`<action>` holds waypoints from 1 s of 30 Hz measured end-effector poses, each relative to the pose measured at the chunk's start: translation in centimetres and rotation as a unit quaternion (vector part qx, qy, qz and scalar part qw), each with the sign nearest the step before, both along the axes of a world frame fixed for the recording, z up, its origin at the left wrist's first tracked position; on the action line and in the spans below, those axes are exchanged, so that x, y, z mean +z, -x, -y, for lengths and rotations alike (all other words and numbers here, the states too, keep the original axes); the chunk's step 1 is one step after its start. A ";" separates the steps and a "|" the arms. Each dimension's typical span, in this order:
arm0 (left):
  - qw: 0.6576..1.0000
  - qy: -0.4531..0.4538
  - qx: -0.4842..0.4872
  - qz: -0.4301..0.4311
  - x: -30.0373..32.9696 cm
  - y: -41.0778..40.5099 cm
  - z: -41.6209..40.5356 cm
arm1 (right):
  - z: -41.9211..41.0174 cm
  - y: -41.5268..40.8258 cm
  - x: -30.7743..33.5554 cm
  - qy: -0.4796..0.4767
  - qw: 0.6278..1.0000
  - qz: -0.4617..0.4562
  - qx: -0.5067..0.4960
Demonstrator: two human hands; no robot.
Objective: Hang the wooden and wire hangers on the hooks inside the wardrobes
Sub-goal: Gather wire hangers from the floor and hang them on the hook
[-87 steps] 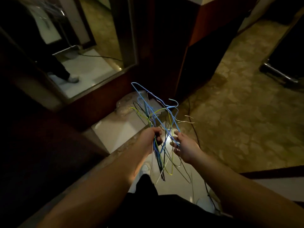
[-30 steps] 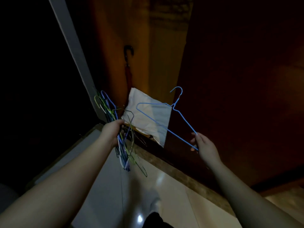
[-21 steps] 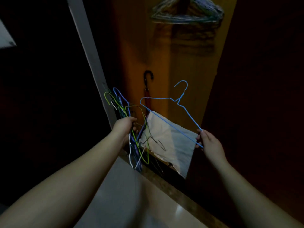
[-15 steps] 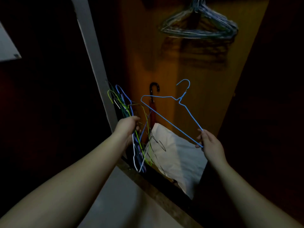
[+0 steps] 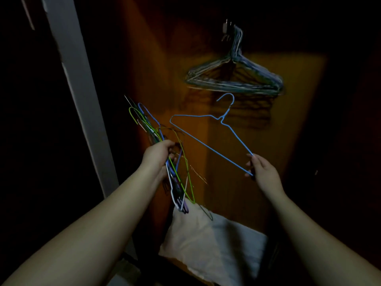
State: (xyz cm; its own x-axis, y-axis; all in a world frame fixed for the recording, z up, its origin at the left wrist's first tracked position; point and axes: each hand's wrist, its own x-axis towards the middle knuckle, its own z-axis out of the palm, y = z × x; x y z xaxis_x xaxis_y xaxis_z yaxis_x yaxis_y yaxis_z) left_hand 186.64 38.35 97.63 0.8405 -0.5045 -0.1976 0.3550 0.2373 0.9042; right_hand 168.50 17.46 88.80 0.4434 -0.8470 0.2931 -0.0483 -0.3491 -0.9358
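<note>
Wardrobe hook point(image 5: 226, 30) dim behind hung hangers point(image 5: 235, 79); both forearms cut off below.

Looks like a home bedroom or closet area, shot inside a dim wooden wardrobe point(image 5: 237, 162) with orange-brown panels. A metal hook point(image 5: 226, 30) on the back panel already carries a bunch of hung wire hangers point(image 5: 235, 79), and a white cloth bundle point(image 5: 212, 238) sits on the wardrobe floor, so it's ordinary household storage. There's a pale door frame point(image 5: 82, 112) at the left edge, and everything past it is too dark to make out.
</note>
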 end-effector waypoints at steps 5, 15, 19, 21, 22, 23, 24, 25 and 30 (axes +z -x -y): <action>0.998 0.027 -0.049 0.001 3.1 -6.1 1.9 | 1.5 -3.9 3.8 0.013 0.998 0.029 -0.058; 0.990 0.030 -0.137 -0.012 6.0 -13.4 4.0 | 2.5 -6.0 7.8 0.015 0.985 0.093 -0.141; 0.989 0.015 -0.146 -0.009 6.4 -14.3 4.5 | 3.1 -5.7 9.6 0.023 0.981 0.097 -0.163; 0.987 0.014 -0.157 -0.011 6.4 -14.8 4.9 | 3.5 -5.7 10.8 0.029 0.980 0.098 -0.170; 0.987 0.012 -0.162 -0.012 6.4 -15.1 5.1 | 3.9 -5.7 11.3 0.034 0.979 0.097 -0.175; 0.986 0.007 -0.166 -0.013 6.4 -15.5 5.5 | 4.3 -5.8 11.8 0.039 0.978 0.096 -0.179; 0.985 0.002 -0.170 -0.012 6.5 -15.9 5.8 | 4.7 -5.9 12.2 0.043 0.978 0.097 -0.181; 0.985 -0.002 -0.172 -0.011 6.5 -16.2 6.3 | 5.2 -6.0 12.6 0.045 0.977 0.100 -0.182; 0.984 -0.004 -0.180 0.010 7.0 -16.6 8.3 | 7.6 -6.8 14.3 0.029 0.975 0.123 -0.182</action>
State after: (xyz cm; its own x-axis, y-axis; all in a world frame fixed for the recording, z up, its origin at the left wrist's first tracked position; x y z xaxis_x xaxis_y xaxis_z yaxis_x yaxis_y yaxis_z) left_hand 203.23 30.07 104.68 0.6116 -0.7687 -0.1871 0.3966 0.0933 0.9132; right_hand 175.26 9.90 103.06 0.0270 -0.9136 0.4057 0.0455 -0.4043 -0.9135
